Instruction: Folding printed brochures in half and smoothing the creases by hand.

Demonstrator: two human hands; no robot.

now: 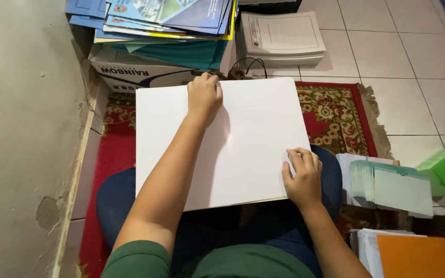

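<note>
White sheet [253, 149], large and blank, lies flat across the lap of a seated person, at the centre of the head view. Beneath it spreads a red patterned rug [336, 116] with a fringed edge, showing at 2 o'clock and along the 9 o'clock side; pale floor tiles [413, 51] extend beyond toward 1 o'clock. At 12 o'clock a cardboard box [135, 74] carries a stack of blue folders [155, 20], with a pile of printed forms [281, 36] just beside it to the right. At 4 o'clock sits a pile of pale green slips [392, 185], and an orange folder [415, 257] lies at 5 o'clock. Left hand [204, 98] rests at the sheet's far edge, fingers curled over the top border and gripping it. Right hand [302, 177] presses on the sheet's right edge near 4 o'clock, fingers bent and closed on that edge.
</note>
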